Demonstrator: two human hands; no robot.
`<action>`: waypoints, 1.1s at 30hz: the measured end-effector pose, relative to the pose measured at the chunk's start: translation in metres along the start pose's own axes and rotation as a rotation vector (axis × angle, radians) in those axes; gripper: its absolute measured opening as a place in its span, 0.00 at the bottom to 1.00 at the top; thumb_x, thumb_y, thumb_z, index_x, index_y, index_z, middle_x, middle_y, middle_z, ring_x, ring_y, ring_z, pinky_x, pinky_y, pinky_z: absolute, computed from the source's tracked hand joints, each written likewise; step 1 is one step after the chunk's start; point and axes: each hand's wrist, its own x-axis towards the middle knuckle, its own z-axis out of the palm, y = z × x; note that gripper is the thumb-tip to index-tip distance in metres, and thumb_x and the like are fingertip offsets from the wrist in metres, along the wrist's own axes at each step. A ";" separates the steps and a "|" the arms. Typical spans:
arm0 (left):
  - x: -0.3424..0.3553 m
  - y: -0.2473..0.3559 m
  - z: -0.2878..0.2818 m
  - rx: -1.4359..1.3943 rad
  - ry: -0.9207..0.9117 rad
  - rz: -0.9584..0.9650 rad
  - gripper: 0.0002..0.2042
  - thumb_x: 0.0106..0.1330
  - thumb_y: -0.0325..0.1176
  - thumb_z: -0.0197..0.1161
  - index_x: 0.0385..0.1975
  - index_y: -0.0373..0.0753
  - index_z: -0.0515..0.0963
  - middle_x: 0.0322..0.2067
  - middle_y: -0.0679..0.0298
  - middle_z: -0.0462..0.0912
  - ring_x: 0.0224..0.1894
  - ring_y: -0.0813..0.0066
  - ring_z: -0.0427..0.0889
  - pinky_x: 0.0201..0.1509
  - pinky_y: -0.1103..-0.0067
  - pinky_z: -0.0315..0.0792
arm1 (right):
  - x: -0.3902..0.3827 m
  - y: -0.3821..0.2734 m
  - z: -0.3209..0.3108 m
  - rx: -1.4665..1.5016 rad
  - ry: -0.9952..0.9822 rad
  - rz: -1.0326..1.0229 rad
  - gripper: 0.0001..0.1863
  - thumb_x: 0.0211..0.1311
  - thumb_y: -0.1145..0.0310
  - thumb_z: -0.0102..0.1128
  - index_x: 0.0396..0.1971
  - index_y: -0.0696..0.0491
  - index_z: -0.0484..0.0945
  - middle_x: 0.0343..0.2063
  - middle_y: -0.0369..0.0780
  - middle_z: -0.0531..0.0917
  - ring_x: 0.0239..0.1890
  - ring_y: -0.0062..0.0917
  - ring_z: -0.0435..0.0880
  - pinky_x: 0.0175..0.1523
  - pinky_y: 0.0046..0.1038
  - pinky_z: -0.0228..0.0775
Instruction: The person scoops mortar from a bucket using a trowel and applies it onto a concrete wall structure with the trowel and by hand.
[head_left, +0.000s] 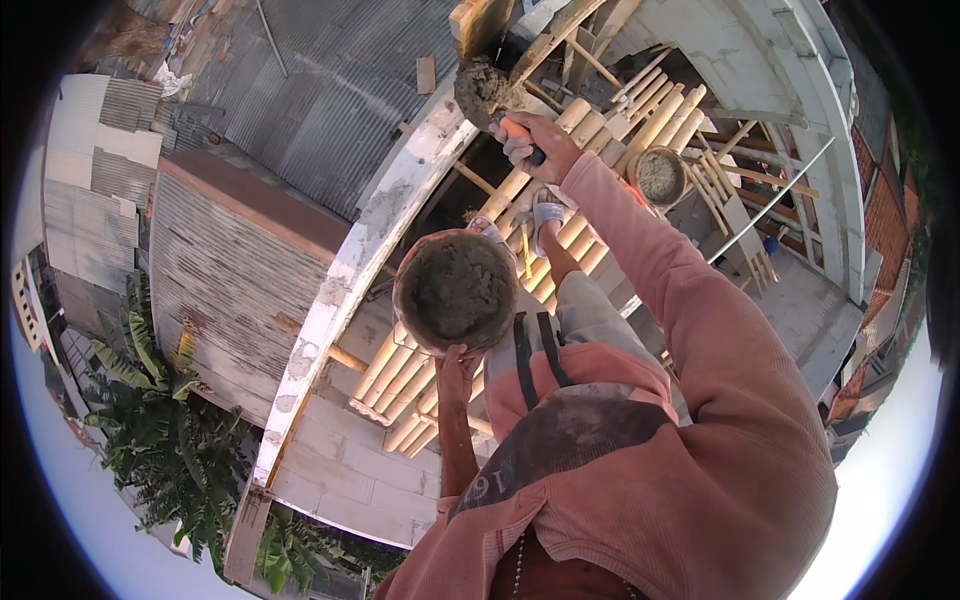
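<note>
My left hand grips the lower rim of a round bucket. Grey wet mortar fills much of it. Reaching forward, my right hand is closed round the orange and dark handle of a trowel. A heap of mortar covers its blade, which is hidden beneath. The trowel is at the far end of a pale, mortar-smeared wall top, close to a wooden form board. Whether the blade touches the wall, I cannot tell.
My sandalled feet stand on a platform of bamboo poles, with gaps beside it. A second mortar bucket sits to the right. Corrugated roofs lie beyond the wall on the left. A thin pale rod slants at right.
</note>
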 end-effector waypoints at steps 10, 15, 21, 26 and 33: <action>-0.011 -0.024 -0.010 0.038 0.055 -0.013 0.17 0.63 0.22 0.56 0.52 0.33 0.68 0.42 0.53 0.81 0.40 0.61 0.86 0.48 0.68 0.86 | -0.078 0.054 0.012 0.135 -0.022 0.066 0.13 0.76 0.63 0.47 0.42 0.59 0.71 0.28 0.37 0.75 0.16 0.12 0.68 0.18 0.14 0.61; -0.010 -0.023 0.003 0.121 0.088 -0.033 0.16 0.63 0.23 0.55 0.52 0.35 0.68 0.43 0.55 0.80 0.40 0.63 0.85 0.49 0.67 0.85 | -0.148 0.054 -0.010 -0.302 0.030 0.119 0.16 0.75 0.57 0.49 0.45 0.56 0.73 0.29 0.36 0.77 0.16 0.14 0.70 0.19 0.15 0.63; 0.002 -0.018 0.033 0.309 0.135 0.050 0.21 0.62 0.26 0.57 0.56 0.36 0.65 0.42 0.58 0.78 0.41 0.63 0.84 0.47 0.70 0.84 | -0.164 0.057 -0.051 -2.096 -0.107 0.108 0.15 0.66 0.64 0.53 0.45 0.59 0.74 0.30 0.43 0.81 0.27 0.30 0.85 0.31 0.35 0.76; -0.012 -0.009 0.060 0.478 0.073 0.190 0.25 0.62 0.28 0.56 0.60 0.36 0.63 0.44 0.58 0.77 0.44 0.67 0.81 0.50 0.70 0.80 | -0.150 0.082 -0.026 -2.724 -0.053 -0.302 0.18 0.57 0.69 0.56 0.47 0.59 0.76 0.34 0.43 0.82 0.29 0.37 0.87 0.31 0.39 0.80; -0.016 -0.012 0.069 0.649 0.068 0.262 0.26 0.62 0.30 0.55 0.62 0.33 0.63 0.48 0.58 0.76 0.47 0.67 0.79 0.53 0.71 0.77 | -0.112 0.060 -0.066 -2.677 -0.444 0.136 0.13 0.56 0.66 0.60 0.38 0.56 0.82 0.35 0.48 0.85 0.37 0.42 0.88 0.36 0.40 0.82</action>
